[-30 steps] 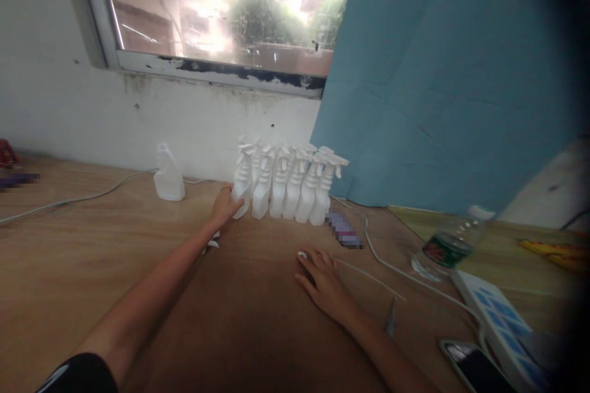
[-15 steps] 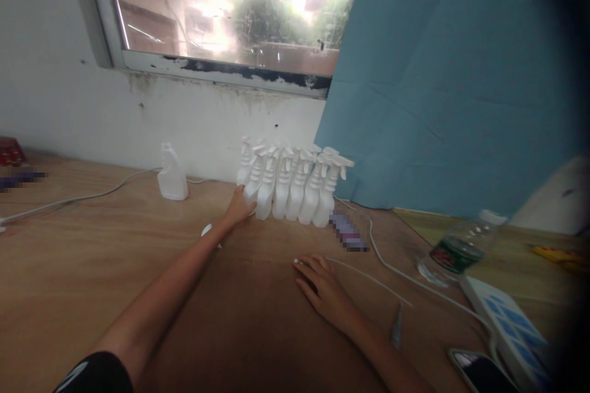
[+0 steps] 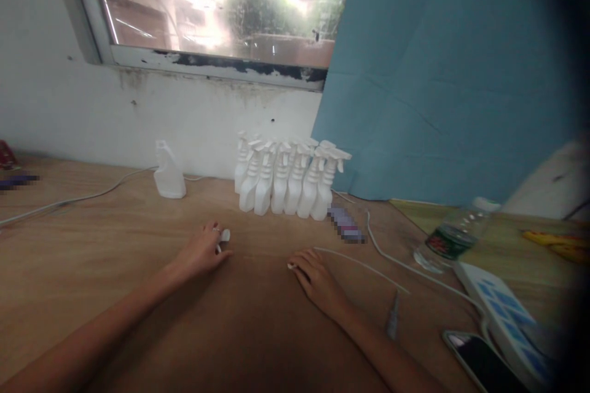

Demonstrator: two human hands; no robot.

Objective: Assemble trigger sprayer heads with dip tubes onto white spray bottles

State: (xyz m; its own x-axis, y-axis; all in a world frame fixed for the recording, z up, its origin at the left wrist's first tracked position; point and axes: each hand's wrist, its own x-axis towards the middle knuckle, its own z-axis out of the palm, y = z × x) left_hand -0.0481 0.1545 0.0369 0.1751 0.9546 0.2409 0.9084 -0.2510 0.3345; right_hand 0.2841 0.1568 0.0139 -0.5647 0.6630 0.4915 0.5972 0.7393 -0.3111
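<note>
2 bare hands, low over a brown wooden tabletop (image 3: 258,239). Left hand's (image 3: 200,252) step, as I judge it: securing a small white plastic part (image 3: 225,235). Done well: thumb and index finger on opposite sides, wrist low, even pressure so it doesn't skid. Right hand (image 3: 320,282): light fingertips advisable, sparing the thin pale flexible tube (image 3: 364,265) a kink.

Positions: white part sits between left thumb and curled fingers, 1 end poking past the fingertips. Thumb spread, gap partly open; firm hold or not, cannot tell. Right fingers bent, close together, tiny white tip (image 3: 290,266) showing at them; pinched or not, cannot tell. Tube runs rightward from behind the right-hand fingers.
</note>
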